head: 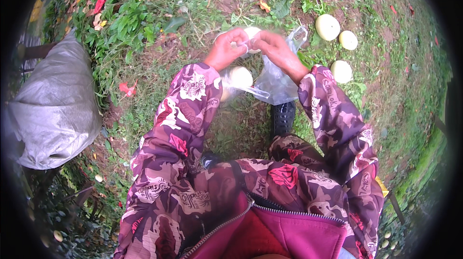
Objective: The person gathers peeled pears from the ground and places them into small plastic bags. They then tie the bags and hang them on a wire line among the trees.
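My left hand (226, 48) and my right hand (275, 50) meet above the grass, fingertips pinched on a thin strip of clear plastic. Just behind the fingers shows a pale round fruit (252, 32), partly covered by them. Below my right wrist lies a crumpled clear plastic bag (277, 82), one handle loop rising beside that hand. Closer to me, between my forearms, another pale fruit (241, 77) sits in or under thin plastic; which of these I cannot tell. Whether the pinched strip belongs to the crumpled bag is hidden.
Three pale fruits, a large one (327, 27), a smaller one (348, 40) and a nearer one (341, 71), lie on the grass at right. A grey covered bundle (58, 111) stands at left. My black shoe (283, 118) is just below the bag. Leafy plants (134, 24) grow at upper left.
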`<action>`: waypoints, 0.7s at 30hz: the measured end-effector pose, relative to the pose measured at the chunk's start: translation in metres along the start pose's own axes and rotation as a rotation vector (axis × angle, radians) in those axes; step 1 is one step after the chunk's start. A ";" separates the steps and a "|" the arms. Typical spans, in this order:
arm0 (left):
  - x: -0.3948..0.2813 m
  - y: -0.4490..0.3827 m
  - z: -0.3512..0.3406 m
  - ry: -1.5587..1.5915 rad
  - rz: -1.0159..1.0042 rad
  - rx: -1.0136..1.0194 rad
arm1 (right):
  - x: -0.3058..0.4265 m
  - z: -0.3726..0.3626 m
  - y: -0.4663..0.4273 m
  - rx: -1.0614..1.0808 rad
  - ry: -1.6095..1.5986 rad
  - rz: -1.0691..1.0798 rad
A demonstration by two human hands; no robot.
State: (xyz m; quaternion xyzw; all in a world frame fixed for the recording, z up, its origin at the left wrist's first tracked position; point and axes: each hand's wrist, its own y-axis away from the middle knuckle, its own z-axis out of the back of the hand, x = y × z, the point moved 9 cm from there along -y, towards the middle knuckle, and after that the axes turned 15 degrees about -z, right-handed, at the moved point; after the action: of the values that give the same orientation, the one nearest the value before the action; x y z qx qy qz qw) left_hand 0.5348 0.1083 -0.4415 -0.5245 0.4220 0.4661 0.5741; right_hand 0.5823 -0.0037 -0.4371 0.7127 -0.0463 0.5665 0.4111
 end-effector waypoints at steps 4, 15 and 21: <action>-0.004 0.001 0.007 -0.390 0.155 -0.086 | 0.011 -0.008 0.013 -0.071 0.240 0.131; -0.054 0.022 0.028 0.451 0.184 -0.117 | -0.050 -0.033 0.057 0.045 0.826 0.172; -0.074 0.102 0.045 0.200 0.603 0.225 | -0.108 -0.055 0.056 0.285 1.161 -0.116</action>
State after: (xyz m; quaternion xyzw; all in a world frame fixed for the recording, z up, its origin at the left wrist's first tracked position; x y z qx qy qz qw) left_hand 0.4191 0.1483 -0.3871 -0.3524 0.6611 0.5118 0.4206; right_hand 0.4719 -0.0483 -0.4980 0.3360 0.3012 0.8405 0.2998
